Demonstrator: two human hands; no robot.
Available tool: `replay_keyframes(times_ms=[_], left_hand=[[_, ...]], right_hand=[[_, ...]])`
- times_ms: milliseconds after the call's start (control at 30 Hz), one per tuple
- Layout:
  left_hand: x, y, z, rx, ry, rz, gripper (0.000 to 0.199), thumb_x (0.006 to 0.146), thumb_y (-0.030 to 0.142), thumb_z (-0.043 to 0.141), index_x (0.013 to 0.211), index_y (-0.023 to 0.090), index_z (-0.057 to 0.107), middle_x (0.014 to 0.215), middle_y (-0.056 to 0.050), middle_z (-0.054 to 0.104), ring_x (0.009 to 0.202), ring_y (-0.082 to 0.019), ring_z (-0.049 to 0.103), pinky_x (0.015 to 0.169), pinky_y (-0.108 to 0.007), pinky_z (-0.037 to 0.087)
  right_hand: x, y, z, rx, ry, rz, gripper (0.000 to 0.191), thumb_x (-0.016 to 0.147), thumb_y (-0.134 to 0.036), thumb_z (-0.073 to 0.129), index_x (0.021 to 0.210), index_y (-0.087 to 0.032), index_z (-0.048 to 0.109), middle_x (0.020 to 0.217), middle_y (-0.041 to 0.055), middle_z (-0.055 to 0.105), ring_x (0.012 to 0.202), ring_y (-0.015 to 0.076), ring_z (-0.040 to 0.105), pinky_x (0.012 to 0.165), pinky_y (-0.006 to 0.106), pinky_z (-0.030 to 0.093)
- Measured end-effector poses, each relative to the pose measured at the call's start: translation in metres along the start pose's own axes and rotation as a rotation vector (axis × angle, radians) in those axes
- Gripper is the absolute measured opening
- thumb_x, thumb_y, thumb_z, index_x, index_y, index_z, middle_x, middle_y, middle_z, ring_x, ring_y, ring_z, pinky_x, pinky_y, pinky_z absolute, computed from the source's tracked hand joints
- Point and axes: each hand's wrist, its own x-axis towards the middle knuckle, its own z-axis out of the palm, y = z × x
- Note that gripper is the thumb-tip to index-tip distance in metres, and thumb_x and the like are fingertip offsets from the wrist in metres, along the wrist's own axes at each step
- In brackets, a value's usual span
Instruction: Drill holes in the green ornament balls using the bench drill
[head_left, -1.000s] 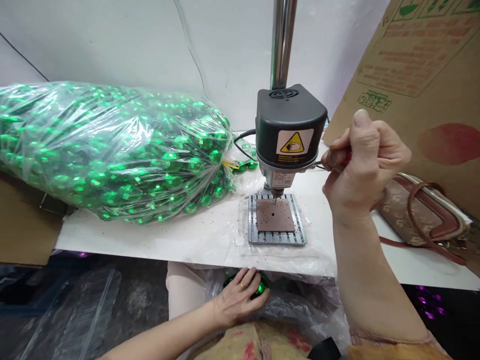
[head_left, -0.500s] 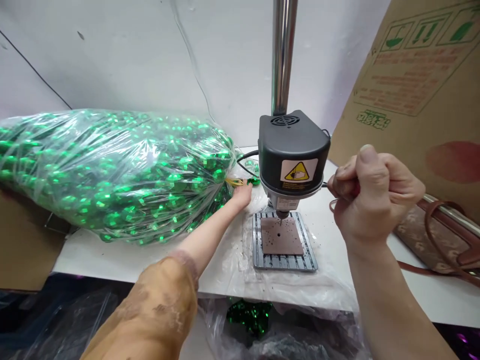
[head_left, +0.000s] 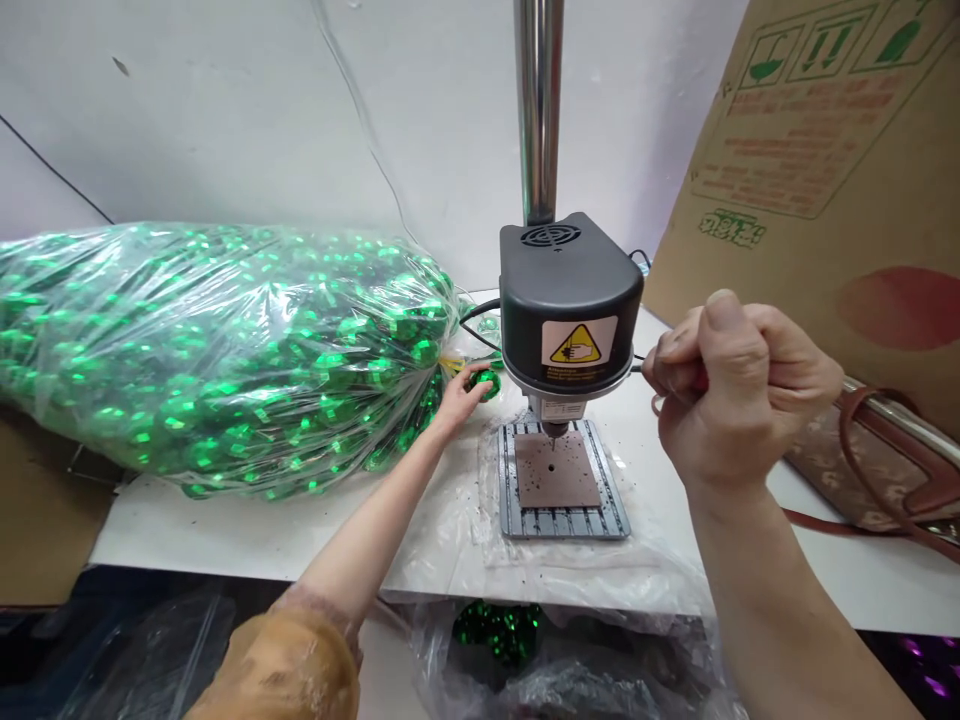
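Note:
My left hand (head_left: 459, 396) is closed around a shiny green faceted ball (head_left: 486, 385), just left of a small bench drill press (head_left: 570, 300). Beside that hand lies the gathered neck of a clear bag (head_left: 247, 350) full of similar green balls. Under the drill's chuck, a brown square plate (head_left: 559, 485) with a small dark hole rests on the slotted metal base (head_left: 525, 522). Dark crumbs are scattered over it. To the right of the drill head, my right hand (head_left: 735, 385) is a fist, wrapped around the drill's handle, which it mostly hides.
A large cardboard box (head_left: 810, 170) stands at the right, with a patterned bag with brown straps (head_left: 840, 480) in front. Below the white table's edge (head_left: 360, 580), clear plastic holds more green shiny pieces (head_left: 499, 630). A metal column (head_left: 538, 110) rises behind the drill head.
My left hand has pulled back toward me, and a green ball now shows in its fingers. The whole view has shifted slightly. My right hand keeps its grip beside the drill.

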Motion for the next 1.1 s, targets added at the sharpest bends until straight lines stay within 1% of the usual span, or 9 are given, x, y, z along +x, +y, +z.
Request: replay_keyframes(times_ms=[133, 233, 333, 433, 500, 567, 733, 933, 1100], left_hand=[[-0.061, -0.004, -0.017, -0.244, -0.058, -0.217, 0.052, 0.075, 0.042, 0.087, 0.12, 0.021, 0.07, 0.107, -0.006, 0.075, 0.09, -0.02, 0.072, 0.079, -0.034, 0.061], [-0.097, -0.006, -0.011, -0.306, -0.113, -0.271, 0.057, 0.072, 0.044, 0.092, 0.118, 0.022, 0.067, 0.107, -0.005, 0.074, 0.092, -0.021, 0.073, 0.084, -0.038, 0.061], [-0.115, -0.014, 0.0, -0.305, -0.07, -0.251, 0.054, 0.066, 0.038, 0.095, 0.107, 0.023, 0.062, 0.101, -0.001, 0.073, 0.088, -0.017, 0.071, 0.084, -0.034, 0.059], [-0.119, -0.024, 0.012, -0.267, 0.053, -0.182, 0.055, 0.06, 0.031, 0.094, 0.104, 0.024, 0.061, 0.099, 0.001, 0.071, 0.087, -0.014, 0.068, 0.081, -0.027, 0.054], [-0.117, -0.03, 0.019, -0.248, 0.077, -0.147, 0.058, 0.058, 0.028, 0.093, 0.108, 0.023, 0.065, 0.105, -0.001, 0.072, 0.094, -0.016, 0.069, 0.087, -0.028, 0.053], [-0.114, -0.033, 0.025, -0.248, 0.062, -0.131, 0.06, 0.057, 0.027, 0.092, 0.111, 0.022, 0.066, 0.109, -0.002, 0.073, 0.099, -0.017, 0.07, 0.094, -0.031, 0.052], [-0.108, -0.038, 0.037, -0.216, 0.032, -0.085, 0.064, 0.062, 0.033, 0.095, 0.115, 0.025, 0.061, 0.097, 0.0, 0.076, 0.096, -0.019, 0.072, 0.099, -0.037, 0.053], [-0.104, -0.049, 0.041, -0.108, -0.108, -0.039, 0.067, 0.063, 0.04, 0.099, 0.118, 0.02, 0.067, 0.123, -0.01, 0.076, 0.121, -0.028, 0.069, 0.113, -0.045, 0.048], [-0.105, -0.052, 0.043, 0.01, -0.166, 0.01, 0.064, 0.065, 0.04, 0.097, 0.118, 0.02, 0.068, 0.123, -0.011, 0.074, 0.126, -0.032, 0.066, 0.115, -0.047, 0.047]], right_hand=[[-0.002, 0.0, 0.002, 0.014, 0.031, -0.027, 0.036, 0.093, -0.035, 0.069, 0.059, -0.023, 0.062, 0.048, -0.0056, 0.045, 0.042, 0.0073, 0.039, 0.044, 0.031, 0.028], [-0.003, 0.001, 0.002, -0.007, 0.043, -0.021, 0.037, 0.094, -0.038, 0.068, 0.06, -0.024, 0.061, 0.05, -0.0052, 0.045, 0.044, 0.0071, 0.039, 0.045, 0.03, 0.029], [-0.003, 0.003, 0.001, 0.004, 0.032, -0.034, 0.038, 0.094, -0.04, 0.068, 0.06, -0.024, 0.061, 0.05, -0.0054, 0.045, 0.043, 0.0069, 0.038, 0.044, 0.031, 0.029], [-0.002, 0.006, -0.001, 0.014, 0.006, -0.039, 0.038, 0.094, -0.042, 0.068, 0.061, -0.024, 0.06, 0.049, -0.0061, 0.045, 0.042, 0.0068, 0.038, 0.044, 0.03, 0.029], [-0.001, 0.007, -0.002, 0.02, -0.004, -0.045, 0.039, 0.094, -0.043, 0.068, 0.061, -0.024, 0.06, 0.049, -0.0067, 0.045, 0.042, 0.0067, 0.038, 0.044, 0.029, 0.029], [-0.001, 0.007, -0.002, 0.012, -0.012, -0.051, 0.04, 0.095, -0.044, 0.066, 0.061, -0.023, 0.059, 0.049, -0.0071, 0.044, 0.042, 0.0067, 0.039, 0.044, 0.029, 0.03], [-0.003, 0.006, -0.003, 0.005, -0.024, -0.047, 0.039, 0.095, -0.043, 0.065, 0.062, -0.025, 0.059, 0.052, -0.006, 0.045, 0.044, 0.0072, 0.038, 0.047, 0.03, 0.03], [-0.003, 0.006, -0.003, -0.001, -0.019, -0.042, 0.04, 0.095, -0.045, 0.065, 0.062, -0.024, 0.059, 0.051, -0.0073, 0.045, 0.043, 0.0062, 0.039, 0.046, 0.029, 0.031], [-0.003, 0.007, -0.003, 0.007, -0.03, -0.037, 0.04, 0.095, -0.044, 0.065, 0.062, -0.023, 0.059, 0.051, -0.008, 0.044, 0.044, 0.0051, 0.039, 0.045, 0.028, 0.032]])
